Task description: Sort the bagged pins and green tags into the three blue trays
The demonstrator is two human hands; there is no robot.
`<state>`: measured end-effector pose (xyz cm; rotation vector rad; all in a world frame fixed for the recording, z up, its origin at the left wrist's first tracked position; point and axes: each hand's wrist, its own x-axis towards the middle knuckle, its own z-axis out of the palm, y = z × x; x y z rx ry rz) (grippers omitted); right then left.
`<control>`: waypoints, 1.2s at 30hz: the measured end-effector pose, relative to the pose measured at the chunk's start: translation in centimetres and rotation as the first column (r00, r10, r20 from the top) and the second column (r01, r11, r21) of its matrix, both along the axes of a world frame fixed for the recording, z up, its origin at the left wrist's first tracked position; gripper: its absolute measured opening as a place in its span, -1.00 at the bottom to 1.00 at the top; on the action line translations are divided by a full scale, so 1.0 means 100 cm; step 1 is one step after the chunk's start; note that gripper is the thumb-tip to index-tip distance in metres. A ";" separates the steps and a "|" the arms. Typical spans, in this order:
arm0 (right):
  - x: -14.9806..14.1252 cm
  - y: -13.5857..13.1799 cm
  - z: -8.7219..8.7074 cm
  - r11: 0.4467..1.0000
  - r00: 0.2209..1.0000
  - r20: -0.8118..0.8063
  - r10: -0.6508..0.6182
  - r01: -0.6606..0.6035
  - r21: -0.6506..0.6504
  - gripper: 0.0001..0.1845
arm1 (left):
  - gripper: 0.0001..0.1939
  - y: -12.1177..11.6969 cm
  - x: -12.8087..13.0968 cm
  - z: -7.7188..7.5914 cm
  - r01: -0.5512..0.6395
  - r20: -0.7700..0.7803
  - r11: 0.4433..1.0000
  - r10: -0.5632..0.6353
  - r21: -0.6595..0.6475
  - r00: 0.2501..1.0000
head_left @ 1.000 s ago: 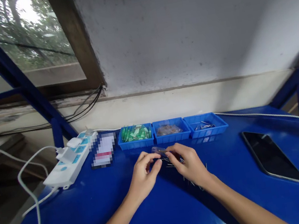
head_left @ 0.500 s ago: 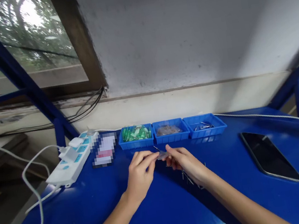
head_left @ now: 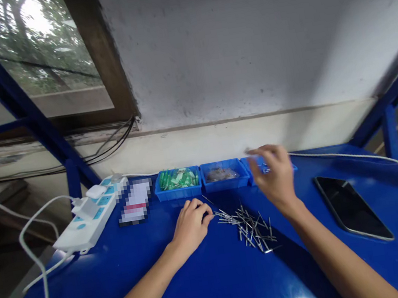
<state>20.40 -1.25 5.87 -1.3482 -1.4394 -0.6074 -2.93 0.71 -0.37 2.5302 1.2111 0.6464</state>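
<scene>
My left hand [head_left: 193, 224] rests low over the blue table, its thumb and forefinger pressed together. Whatever they pinch is hidden or too small to name; the end of a thin metal rod lies right at the fingertips. Just to its right is a loose pile of thin metal rods [head_left: 249, 227]. My right hand [head_left: 276, 177] is raised in front of the right blue bin [head_left: 294, 167], covering part of it. Its fingers are smeared by motion, and a small greyish blur [head_left: 247, 151] shows at the fingertips. Some thin metal pieces show inside that bin.
The left blue bin [head_left: 179, 193] holds green packets, the middle bin [head_left: 226, 184] clear plastic bags. A white power strip [head_left: 92, 224] with plugs and cables and a pixelated phone-like thing [head_left: 135, 202] are at left. A dark phone [head_left: 352, 208] lies at right.
My hands have parted from the clear plastic piece between them. The right hand has moved up and right to the right bin, uncovering the rod pile. The left hand stays nearly in place.
</scene>
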 end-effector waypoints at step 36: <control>-0.035 -0.022 -0.022 0.824 0.855 0.199 0.478 -0.359 -0.438 -0.82 | -0.74 0.003 -0.006 0.013 0.038 0.252 0.992 -0.006 -0.122 0.968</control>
